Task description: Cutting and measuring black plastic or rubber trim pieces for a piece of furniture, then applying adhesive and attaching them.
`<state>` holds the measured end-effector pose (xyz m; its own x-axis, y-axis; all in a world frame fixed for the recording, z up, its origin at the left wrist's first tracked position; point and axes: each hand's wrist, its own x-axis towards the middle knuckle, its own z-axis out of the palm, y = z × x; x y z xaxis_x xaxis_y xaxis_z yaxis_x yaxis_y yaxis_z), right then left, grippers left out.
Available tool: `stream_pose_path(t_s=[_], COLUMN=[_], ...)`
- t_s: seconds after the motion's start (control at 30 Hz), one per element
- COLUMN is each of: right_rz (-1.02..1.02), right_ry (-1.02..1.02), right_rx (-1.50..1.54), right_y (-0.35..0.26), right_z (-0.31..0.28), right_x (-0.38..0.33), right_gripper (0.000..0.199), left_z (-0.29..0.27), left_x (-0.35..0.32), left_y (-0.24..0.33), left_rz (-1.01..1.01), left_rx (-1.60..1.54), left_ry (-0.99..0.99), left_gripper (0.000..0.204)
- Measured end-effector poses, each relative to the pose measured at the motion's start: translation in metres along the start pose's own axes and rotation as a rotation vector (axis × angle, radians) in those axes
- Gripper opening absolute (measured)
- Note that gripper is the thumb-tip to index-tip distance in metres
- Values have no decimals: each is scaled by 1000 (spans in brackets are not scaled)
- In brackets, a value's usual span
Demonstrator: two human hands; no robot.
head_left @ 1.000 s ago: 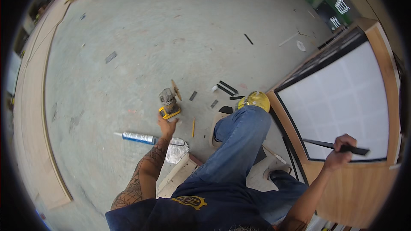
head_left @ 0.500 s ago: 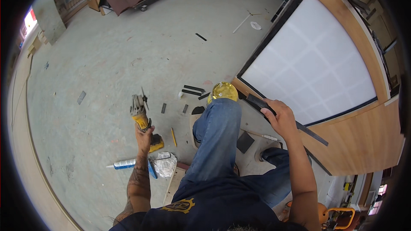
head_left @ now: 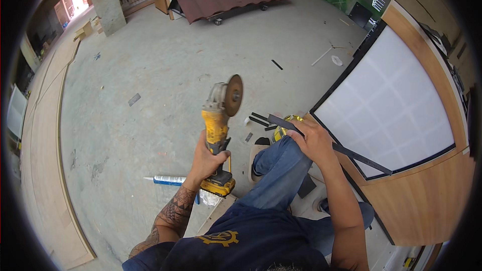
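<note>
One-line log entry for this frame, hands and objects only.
left hand: grips yellow cordless angle grinder, disc up | right hand: holds long black flat strip across blue-jeaned knee | floor: white sealant tube

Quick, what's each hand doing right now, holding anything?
Left hand: closed around the yellow angle grinder, lifted off the floor.
Right hand: closed on the black strip.

Left hand (head_left: 206, 158) is gripping a yellow cordless angle grinder (head_left: 219, 130), disc pointing up and away over the concrete floor (head_left: 150, 85). Right hand (head_left: 314, 140) is holding a long black strip (head_left: 331, 145) across the knee, right beside the big wood-framed white panel (head_left: 391, 105). A sealant tube (head_left: 168, 180) is lying near left.
</note>
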<state>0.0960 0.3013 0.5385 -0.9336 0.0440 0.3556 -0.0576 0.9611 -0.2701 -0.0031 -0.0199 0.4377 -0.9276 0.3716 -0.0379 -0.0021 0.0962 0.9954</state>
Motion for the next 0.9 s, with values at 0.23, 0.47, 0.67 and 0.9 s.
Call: stream_pose_path(t_s=[0.23,0.47,0.67,0.9], right_rz=[-41,16,14,43], right_ry=[20,-10,2,-7], right_rx=[11,-16,8,39], right_y=[-12,-12,-8,-3], right_z=[-5,-5,-2,-1], right_x=[0,-4,-6,-6], right_gripper=[41,43,42,42], left_z=[14,22,27,29], left_x=[-13,-12,-10,-7], left_y=[28,30,31,28], left_rz=[123,127,59,53], left_rx=[182,269,262,317], left_ry=[-13,-55,-94,-106], left_gripper=[69,78,66,66])
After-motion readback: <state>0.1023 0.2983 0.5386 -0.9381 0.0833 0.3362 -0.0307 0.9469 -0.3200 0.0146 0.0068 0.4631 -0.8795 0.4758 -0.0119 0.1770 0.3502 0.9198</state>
